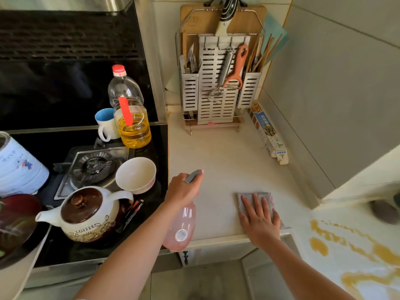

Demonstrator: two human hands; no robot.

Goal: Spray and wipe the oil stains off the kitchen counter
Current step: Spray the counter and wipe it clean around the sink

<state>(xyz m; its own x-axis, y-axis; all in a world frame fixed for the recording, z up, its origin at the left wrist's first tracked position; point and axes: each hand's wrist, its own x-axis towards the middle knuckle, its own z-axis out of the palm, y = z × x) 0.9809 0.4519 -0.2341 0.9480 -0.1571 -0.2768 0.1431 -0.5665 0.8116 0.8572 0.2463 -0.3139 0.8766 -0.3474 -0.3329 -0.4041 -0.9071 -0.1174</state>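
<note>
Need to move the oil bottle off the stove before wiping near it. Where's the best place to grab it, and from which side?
Grip the oil bottle at its narrower clear upper body, just below the red cap, coming from the right, the counter side. The blue mug crowds its left and the white bowl sits in front, so the right is probably the freest approach.

I see a translucent pink spray bottle (183, 226) with a grey trigger head, gripped at its neck and tilted, nozzle aimed over the pale cream kitchen counter (225, 152). A grey wiping cloth (249, 199) with a pink edge lies flat near the counter's front edge, pressed down under a palm. I cannot make out oil stains.
</note>
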